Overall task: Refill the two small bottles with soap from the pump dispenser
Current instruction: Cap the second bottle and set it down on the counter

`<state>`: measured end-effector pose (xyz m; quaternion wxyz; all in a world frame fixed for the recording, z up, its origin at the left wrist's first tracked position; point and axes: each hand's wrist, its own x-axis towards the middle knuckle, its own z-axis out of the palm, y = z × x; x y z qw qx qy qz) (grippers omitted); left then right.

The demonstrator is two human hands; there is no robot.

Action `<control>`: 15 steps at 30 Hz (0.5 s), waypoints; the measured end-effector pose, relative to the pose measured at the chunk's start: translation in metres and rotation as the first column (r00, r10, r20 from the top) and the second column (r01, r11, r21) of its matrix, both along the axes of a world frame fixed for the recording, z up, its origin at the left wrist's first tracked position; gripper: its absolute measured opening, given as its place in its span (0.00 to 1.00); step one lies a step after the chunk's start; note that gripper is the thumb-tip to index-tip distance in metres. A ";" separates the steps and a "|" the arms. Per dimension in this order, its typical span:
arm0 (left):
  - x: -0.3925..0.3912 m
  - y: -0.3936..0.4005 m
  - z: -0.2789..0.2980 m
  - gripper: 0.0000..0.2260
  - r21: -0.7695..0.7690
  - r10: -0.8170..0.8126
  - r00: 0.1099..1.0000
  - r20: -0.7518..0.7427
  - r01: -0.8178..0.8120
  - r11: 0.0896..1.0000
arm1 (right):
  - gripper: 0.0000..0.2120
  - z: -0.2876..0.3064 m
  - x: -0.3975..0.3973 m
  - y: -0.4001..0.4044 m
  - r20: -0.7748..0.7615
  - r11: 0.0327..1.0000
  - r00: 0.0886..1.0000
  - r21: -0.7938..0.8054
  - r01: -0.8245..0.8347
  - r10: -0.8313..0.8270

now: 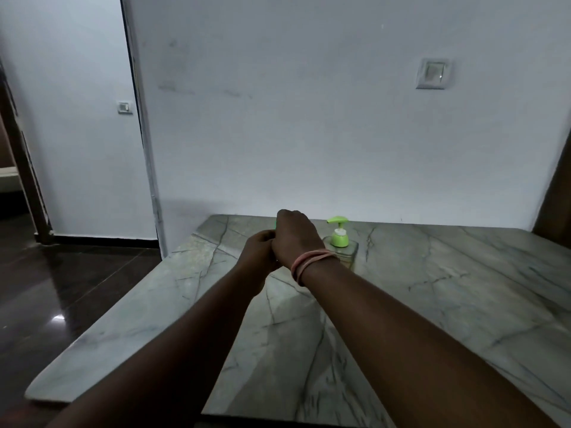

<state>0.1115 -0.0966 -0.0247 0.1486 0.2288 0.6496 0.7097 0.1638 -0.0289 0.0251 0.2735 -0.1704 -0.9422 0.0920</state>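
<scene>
Soap dispenser (pixel 339 236) is left standing untouched on the marble table (pixel 432 288). Something small, mostly hidden, is gripped between the curled left hand (pixel 258 250) and right hand (pixel 293 234). No filled bottle can be seen, so progress cannot be judged.

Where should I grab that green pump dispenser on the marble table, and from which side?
Take the pump dispenser by its clear square body below the green collar, coming from the right, since both hands crowd its left. It stands upright, nozzle pointing left, so fingers wrapped round the flat sides probably hold steadier than the narrow pump neck.
</scene>
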 end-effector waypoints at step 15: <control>0.047 0.040 -0.016 0.27 -0.179 -0.059 0.996 -0.062 0.047 0.983 | 0.18 -0.045 0.089 0.046 -0.287 0.768 0.834 -0.599 0.227 -0.470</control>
